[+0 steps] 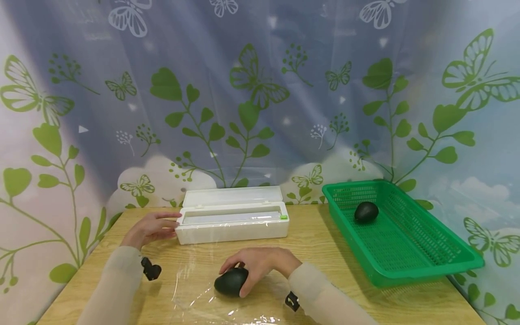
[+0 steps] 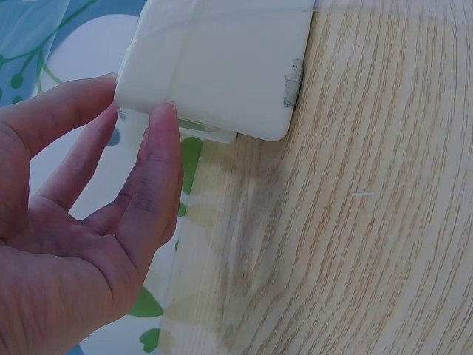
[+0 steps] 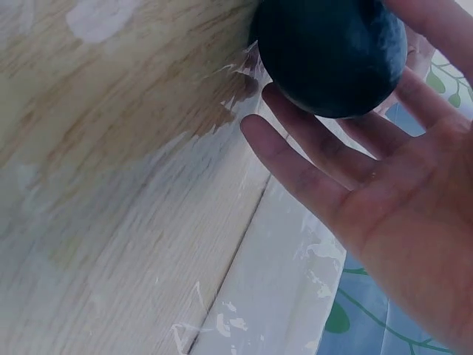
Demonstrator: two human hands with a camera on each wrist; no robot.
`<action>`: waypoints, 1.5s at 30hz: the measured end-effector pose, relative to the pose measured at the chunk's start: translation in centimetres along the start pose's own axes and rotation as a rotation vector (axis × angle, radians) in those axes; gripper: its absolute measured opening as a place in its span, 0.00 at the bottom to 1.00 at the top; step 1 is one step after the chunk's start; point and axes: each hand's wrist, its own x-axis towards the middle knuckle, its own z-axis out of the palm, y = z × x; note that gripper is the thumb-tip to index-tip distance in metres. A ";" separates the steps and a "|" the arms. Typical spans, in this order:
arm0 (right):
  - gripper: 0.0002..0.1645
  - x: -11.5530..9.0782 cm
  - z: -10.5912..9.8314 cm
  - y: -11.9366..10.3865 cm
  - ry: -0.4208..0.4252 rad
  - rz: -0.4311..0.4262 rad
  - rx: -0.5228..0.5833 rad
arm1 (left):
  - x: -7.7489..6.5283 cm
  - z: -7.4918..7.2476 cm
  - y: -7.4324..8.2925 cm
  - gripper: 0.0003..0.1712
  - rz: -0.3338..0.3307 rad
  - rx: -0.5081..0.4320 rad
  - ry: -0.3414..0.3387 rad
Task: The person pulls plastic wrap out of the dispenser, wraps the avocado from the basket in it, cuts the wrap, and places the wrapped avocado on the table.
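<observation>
My right hand [image 1: 260, 266] holds a dark, egg-shaped avocado [image 1: 230, 283] from above, thumb on the near side and fingers on the far side. In the right wrist view the avocado [image 3: 332, 55] lies against the fingers of that hand [image 3: 384, 185]. Beneath it, clear cling film [image 1: 195, 298] stretches over the table from a white cling film dispenser [image 1: 233, 231], whose lid [image 1: 231, 197] is raised. At the dispenser's left end, my left hand [image 1: 156, 228] touches it with its fingertips. The left wrist view shows those fingers [image 2: 159, 163] against the white end wall [image 2: 214, 66].
A green plastic basket [image 1: 353, 250] stands at the right of the wooden table [image 1: 313, 253], with a second avocado [image 1: 366, 212] inside. A green slider [image 1: 283, 217] sits at the dispenser's right end. Behind the table hangs a curtain [image 1: 300, 135] with butterflies and leaves.
</observation>
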 end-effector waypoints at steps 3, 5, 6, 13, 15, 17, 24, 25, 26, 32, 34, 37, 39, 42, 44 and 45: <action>0.43 -0.1 0.0 0.0 0.007 0.016 0.031 | 0.1 -0.1 -0.1 0.36 0.001 -0.001 0.002; 0.42 -0.2 0.0 -0.1 0.015 0.028 0.057 | 0.2 -0.1 -0.2 0.36 0.001 -0.001 0.004; 0.42 -0.3 -0.1 -0.1 0.019 0.034 0.068 | 0.2 -0.1 -0.2 0.36 0.002 0.000 0.003; 0.44 -1.2 -0.7 -0.2 0.044 0.042 0.104 | 0.1 -0.1 -0.3 0.35 -0.001 -0.012 0.011; 0.44 -1.5 -0.8 -0.3 0.055 0.041 0.091 | 0.1 -0.1 -0.3 0.35 0.002 -0.009 0.009; 0.44 -1.9 -1.0 -0.3 0.067 0.042 0.079 | 0.0 0.0 -0.3 0.35 0.005 -0.002 0.009; 0.43 -3.2 -1.3 -0.3 0.110 0.046 0.064 | -0.2 0.2 0.0 0.35 0.012 0.018 0.019; 0.43 -3.4 -1.3 -0.3 0.115 0.045 0.060 | -0.2 0.2 0.0 0.35 0.013 0.022 0.020; 0.43 -3.6 -1.3 -0.2 0.119 0.045 0.055 | -0.3 0.2 0.0 0.35 0.014 0.026 0.022; 0.41 -4.4 -1.5 -0.3 0.137 0.051 0.050 | -0.4 0.4 0.1 0.35 0.022 0.053 0.029; 0.41 -4.6 -1.6 -0.3 0.140 0.051 0.056 | -0.5 0.3 0.1 0.35 0.030 0.065 0.021; 0.40 -4.9 -1.6 -0.3 0.142 0.044 0.052 | -0.7 0.0 0.1 0.36 0.042 0.091 0.003; 0.40 -5.1 -1.7 -0.2 0.148 0.043 0.049 | -0.8 -0.3 0.1 0.36 0.047 0.100 -0.007; 0.40 -5.6 -1.7 -0.1 0.164 0.048 0.044 | -1.2 -0.5 0.2 0.37 0.048 0.122 -0.002; 0.39 -6.0 -1.7 0.1 0.178 0.058 0.051 | -1.7 -0.5 0.3 0.36 0.055 0.144 0.009; 0.39 -6.2 -1.6 0.3 0.183 0.060 0.055 | -2.0 -0.5 0.3 0.36 0.063 0.160 0.011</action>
